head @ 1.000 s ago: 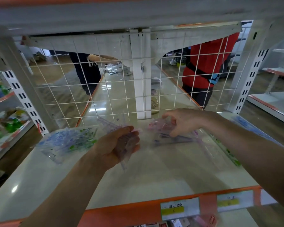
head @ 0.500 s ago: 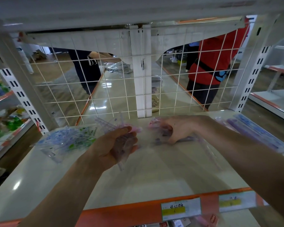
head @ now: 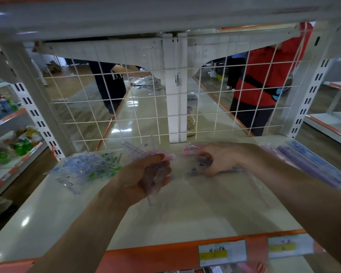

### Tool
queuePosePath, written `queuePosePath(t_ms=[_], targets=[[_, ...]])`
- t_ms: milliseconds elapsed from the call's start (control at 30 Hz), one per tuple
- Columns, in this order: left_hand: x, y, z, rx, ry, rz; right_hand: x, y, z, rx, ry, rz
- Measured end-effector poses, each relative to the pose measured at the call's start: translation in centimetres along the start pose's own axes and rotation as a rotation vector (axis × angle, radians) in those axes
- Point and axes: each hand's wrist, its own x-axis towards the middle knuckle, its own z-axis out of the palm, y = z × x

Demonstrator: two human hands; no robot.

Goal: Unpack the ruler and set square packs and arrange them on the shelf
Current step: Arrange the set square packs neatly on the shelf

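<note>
Left hand (head: 146,180) clasped a spare pack (head: 139,150) above the shelf (head: 185,217) while right hand (head: 222,160) pinched another pack (head: 191,168) at the back edge, apparently aligning it.

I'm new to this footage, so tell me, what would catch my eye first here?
Two arms reach over the white shelf: the left hand grips a clear ruler pack, the right hand pinches a second pack mid-shelf. A blue-green pile of packs lies at the left, and a person in red stands behind the wire mesh.
</note>
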Motion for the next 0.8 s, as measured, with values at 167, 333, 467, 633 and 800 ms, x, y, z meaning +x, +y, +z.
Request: queuePosePath(t_ms=[167,333,467,633,800], targets=[[-0.4,0.0,-0.4,-0.073,-0.031,-0.034,-0.6,-2.3,-0.9,0.346,0.257,-0.132],[-0.4,0.1,-0.5,-0.039,0.035,-0.011,-1.2,-6.8,-1.2,0.631,0.246,-0.276],[-0.9,0.4,-0.9,-0.034,0.021,0.014,-0.7,-8.3,-0.5,0.681,0.111,-0.278],[-1.2,0.5,-2.3,-0.077,0.014,0.022,-0.2,-8.3,-0.6,0.880,0.145,-0.241],[-1.3,0.7,-2.7,-0.173,0.040,0.049,-0.1,-7.6,-1.0,1.002,0.152,-0.179]])
